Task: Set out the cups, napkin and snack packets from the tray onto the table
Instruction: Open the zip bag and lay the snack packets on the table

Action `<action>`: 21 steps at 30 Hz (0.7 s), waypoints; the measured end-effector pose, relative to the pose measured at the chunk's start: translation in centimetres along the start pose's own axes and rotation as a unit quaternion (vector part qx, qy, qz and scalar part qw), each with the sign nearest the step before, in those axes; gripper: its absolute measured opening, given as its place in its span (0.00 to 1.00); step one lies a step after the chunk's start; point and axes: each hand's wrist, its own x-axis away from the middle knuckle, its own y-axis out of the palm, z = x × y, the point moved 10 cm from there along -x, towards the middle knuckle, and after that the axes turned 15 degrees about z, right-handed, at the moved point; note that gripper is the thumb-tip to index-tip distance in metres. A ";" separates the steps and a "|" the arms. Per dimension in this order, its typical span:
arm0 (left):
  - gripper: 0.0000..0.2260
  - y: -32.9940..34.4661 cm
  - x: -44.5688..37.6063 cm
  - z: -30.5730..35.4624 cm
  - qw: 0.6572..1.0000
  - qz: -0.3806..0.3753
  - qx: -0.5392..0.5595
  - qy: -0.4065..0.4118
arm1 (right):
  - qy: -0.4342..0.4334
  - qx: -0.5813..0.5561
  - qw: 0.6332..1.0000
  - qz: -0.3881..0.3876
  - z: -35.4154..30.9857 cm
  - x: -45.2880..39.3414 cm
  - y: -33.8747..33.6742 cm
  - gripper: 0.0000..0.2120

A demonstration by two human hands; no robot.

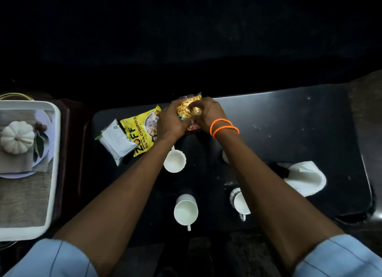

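Both hands grip a clear snack packet (187, 107) of yellow mix at the far edge of the black table (289, 132). My left hand (170, 122) holds its left side and my right hand (206, 112), with orange bands on the wrist, holds its right side. To its left lie a yellow soya chunks packet (140, 132) and a grey packet (116, 141), flat on the table. White cups stand at the middle (174, 160), near front (186, 211) and front right (239, 202); another cup (225, 157) is mostly hidden by my right forearm. A white napkin (303, 177) lies at the right.
A white tray (54, 152) stands to the left of the table on a dark stand. It holds a woven mat, a plate, a grey cloth and a white pumpkin ornament (17, 137). The room beyond the table is dark.
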 end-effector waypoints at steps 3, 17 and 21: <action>0.34 0.5 0.9 0.1 0.999 -0.042 -0.013 0.017 | 0.033 0.022 0.999 0.023 1.2 1.4 -0.6 0.17; 0.25 -3.2 2.2 0.3 0.997 0.017 0.007 0.073 | 0.024 0.045 0.994 0.094 -0.6 3.0 -2.0 0.22; 0.15 -9.4 0.9 -2.9 0.987 0.137 -0.054 0.071 | -0.019 -0.024 0.997 0.070 -5.0 2.9 -0.3 0.19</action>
